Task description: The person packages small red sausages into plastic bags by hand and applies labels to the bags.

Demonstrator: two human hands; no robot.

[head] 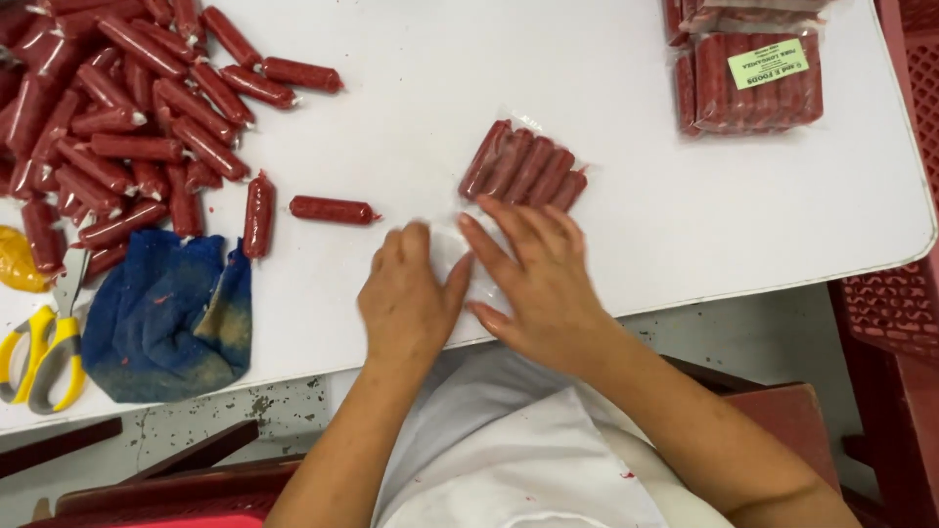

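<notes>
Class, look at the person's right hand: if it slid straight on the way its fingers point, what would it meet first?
The right hand lies flat on the white table, fingers pointing away from the person. Straight ahead, it would probably first meet the clear bag of red sausages, just beyond the fingertips.

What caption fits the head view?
Both hands, left and right, press a clear bag of red sausages flat on the white table.
</notes>
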